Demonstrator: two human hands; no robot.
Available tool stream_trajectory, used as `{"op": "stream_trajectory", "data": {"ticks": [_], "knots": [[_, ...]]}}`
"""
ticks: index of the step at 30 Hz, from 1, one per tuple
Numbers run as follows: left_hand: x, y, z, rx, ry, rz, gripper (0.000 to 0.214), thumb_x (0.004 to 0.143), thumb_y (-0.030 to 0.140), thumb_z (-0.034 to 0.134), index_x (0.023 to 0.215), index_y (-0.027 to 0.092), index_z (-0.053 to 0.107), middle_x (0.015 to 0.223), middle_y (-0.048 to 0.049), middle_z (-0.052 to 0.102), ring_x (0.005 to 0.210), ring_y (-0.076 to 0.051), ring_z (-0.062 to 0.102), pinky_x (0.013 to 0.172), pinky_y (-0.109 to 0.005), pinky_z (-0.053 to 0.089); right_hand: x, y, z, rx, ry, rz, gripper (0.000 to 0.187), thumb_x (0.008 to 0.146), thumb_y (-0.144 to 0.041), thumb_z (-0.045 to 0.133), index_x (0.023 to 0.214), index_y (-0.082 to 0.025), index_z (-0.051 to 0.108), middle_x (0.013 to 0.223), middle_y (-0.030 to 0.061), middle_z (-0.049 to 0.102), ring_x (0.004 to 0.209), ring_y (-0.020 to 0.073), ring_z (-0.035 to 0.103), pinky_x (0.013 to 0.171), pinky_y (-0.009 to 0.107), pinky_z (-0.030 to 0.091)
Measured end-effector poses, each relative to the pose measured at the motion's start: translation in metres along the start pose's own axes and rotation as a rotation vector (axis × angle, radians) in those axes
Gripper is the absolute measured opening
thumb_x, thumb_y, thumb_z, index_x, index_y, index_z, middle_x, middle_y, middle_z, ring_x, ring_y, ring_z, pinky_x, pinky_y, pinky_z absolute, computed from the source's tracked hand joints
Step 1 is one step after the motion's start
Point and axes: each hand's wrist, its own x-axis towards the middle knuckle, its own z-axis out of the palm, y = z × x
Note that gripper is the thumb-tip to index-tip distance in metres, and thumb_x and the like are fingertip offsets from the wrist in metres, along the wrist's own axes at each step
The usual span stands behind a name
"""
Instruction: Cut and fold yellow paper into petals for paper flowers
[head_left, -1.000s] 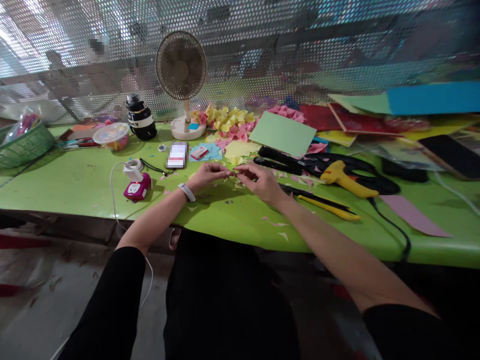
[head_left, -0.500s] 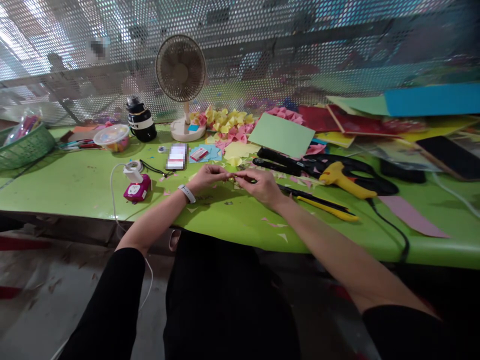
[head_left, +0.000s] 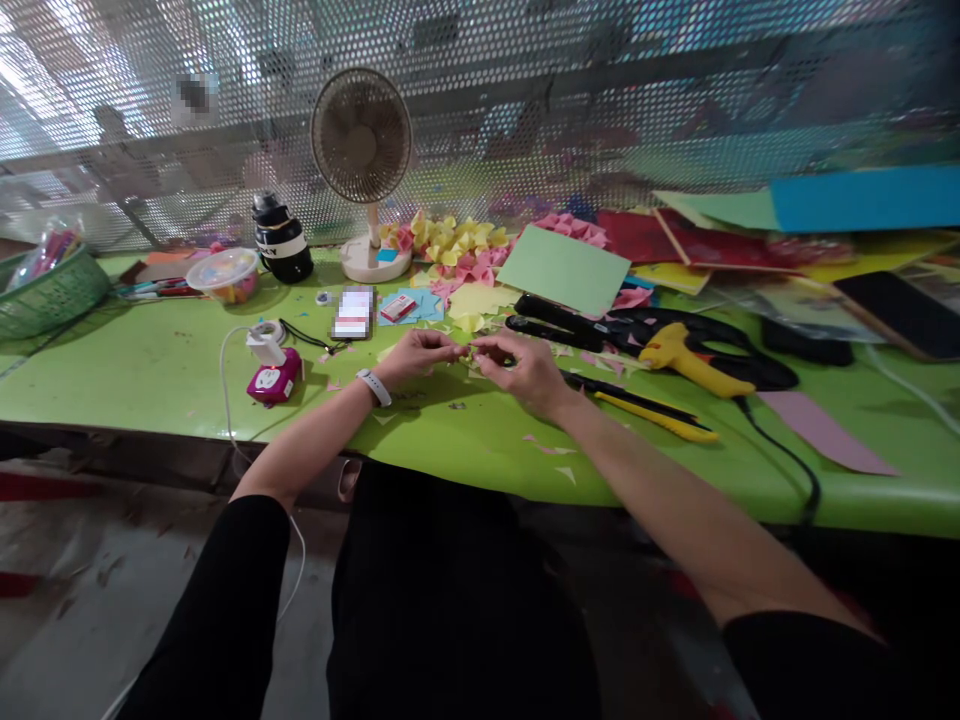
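Observation:
Over the green table my left hand (head_left: 421, 354), with a white band at its wrist, is closed in a pinch. Facing it, my right hand (head_left: 523, 370) also pinches with thumb and forefinger. The fingertips are a small gap apart, and whatever sits between them is too small to make out. Just behind the hands lie a pale yellow paper piece (head_left: 471, 322) and scattered paper scraps. To the right of my right hand are a black flat iron (head_left: 559, 322) and a yellow-handled tool (head_left: 637, 405), partly hidden by that hand.
Folded yellow paper flowers (head_left: 450, 238) are heaped behind, near a small fan (head_left: 362, 145). A yellow glue gun (head_left: 694, 362) with a cord lies right. Further left stand a black bottle (head_left: 282, 240), a lidded tub (head_left: 223, 278) and a purple plug adapter (head_left: 274, 380).
My fingertips have drawn slightly apart, and the right fingers have lifted and shifted a little. The left hand stays almost where it was; the objects on the table have not moved.

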Motion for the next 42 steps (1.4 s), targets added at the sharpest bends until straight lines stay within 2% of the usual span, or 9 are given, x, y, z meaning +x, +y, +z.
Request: {"op": "stream_trajectory", "data": {"ticks": [4,12,22,26,30,33,36,39,42], "knots": [[-0.001,0.004,0.0,-0.004,-0.014,-0.013,0.042,0.073,0.056,0.08,0.08,0.015,0.075,0.062,0.0005,0.061,0.047,-0.004,0.042,0.046,-0.021,0.031,0.0,0.003,0.001,-0.031,-0.004,-0.046,0.026,0.088,-0.027,0.061,0.106,-0.018,0.078,0.089,0.009,0.079,0.065,0.0181,0.067,0.058,0.036,0.059],[-0.002,0.006,0.001,0.022,-0.017,-0.033,0.043,0.073,0.054,0.081,0.081,0.012,0.075,0.062,-0.0001,0.062,0.045,-0.003,0.039,0.044,-0.021,0.027,-0.002,0.007,0.005,-0.044,0.009,-0.076,0.024,0.09,-0.03,0.063,0.102,-0.018,0.08,0.088,0.0088,0.079,0.065,0.0195,0.069,0.058,0.035,0.057],[-0.004,0.01,0.003,0.035,0.025,-0.033,0.046,0.073,0.059,0.079,0.073,0.013,0.073,0.063,-0.0011,0.062,0.048,-0.005,0.044,0.047,-0.022,0.032,-0.002,0.011,0.009,-0.074,0.051,-0.065,0.02,0.091,-0.029,0.062,0.094,-0.02,0.08,0.086,0.0079,0.079,0.069,0.0215,0.071,0.065,0.04,0.059],[-0.001,0.012,0.002,-0.02,0.15,0.019,0.048,0.077,0.06,0.075,0.072,0.013,0.074,0.069,-0.0051,0.069,0.06,-0.008,0.056,0.062,-0.024,0.045,-0.003,0.013,0.008,-0.066,0.008,-0.037,0.018,0.091,-0.029,0.062,0.093,-0.024,0.079,0.085,0.0064,0.079,0.068,0.0207,0.07,0.063,0.04,0.06],[0.006,0.008,-0.003,-0.167,0.328,0.031,0.051,0.069,0.063,0.079,0.075,0.012,0.075,0.074,-0.0064,0.072,0.067,-0.009,0.06,0.075,-0.027,0.05,-0.005,0.015,0.011,-0.062,-0.099,-0.023,0.021,0.092,-0.029,0.061,0.094,-0.023,0.08,0.084,0.0062,0.079,0.059,0.0179,0.067,0.054,0.036,0.056],[0.01,0.004,-0.006,-0.216,0.353,0.021,0.053,0.063,0.064,0.082,0.072,0.012,0.075,0.073,-0.0063,0.072,0.067,-0.009,0.061,0.076,-0.028,0.051,-0.006,0.017,0.016,-0.109,-0.167,-0.053,0.021,0.09,-0.027,0.062,0.096,-0.022,0.081,0.089,0.0068,0.08,0.068,0.0206,0.072,0.062,0.037,0.058],[0.011,0.002,-0.008,-0.205,0.34,0.029,0.052,0.064,0.062,0.082,0.07,0.011,0.074,0.072,-0.0065,0.072,0.066,-0.009,0.061,0.075,-0.027,0.051,-0.006,0.018,0.018,-0.171,-0.198,-0.064,0.021,0.088,-0.027,0.064,0.097,-0.022,0.082,0.094,0.0073,0.08,0.074,0.0235,0.074,0.067,0.039,0.058],[0.012,0.002,-0.008,-0.192,0.348,0.051,0.051,0.066,0.062,0.081,0.07,0.012,0.075,0.071,-0.0066,0.072,0.065,-0.009,0.061,0.074,-0.027,0.051,-0.005,0.019,0.013,-0.169,-0.172,-0.025,0.023,0.09,-0.03,0.061,0.098,-0.023,0.082,0.092,0.0071,0.081,0.064,0.0203,0.07,0.058,0.036,0.055],[0.012,0.003,-0.01,-0.172,0.395,0.081,0.049,0.07,0.061,0.079,0.071,0.012,0.075,0.07,-0.0062,0.072,0.065,-0.009,0.061,0.072,-0.026,0.051,-0.003,0.023,0.005,-0.177,-0.023,0.043,0.026,0.091,-0.034,0.059,0.098,-0.023,0.081,0.088,0.0064,0.08,0.059,0.0188,0.066,0.055,0.034,0.052]]}}
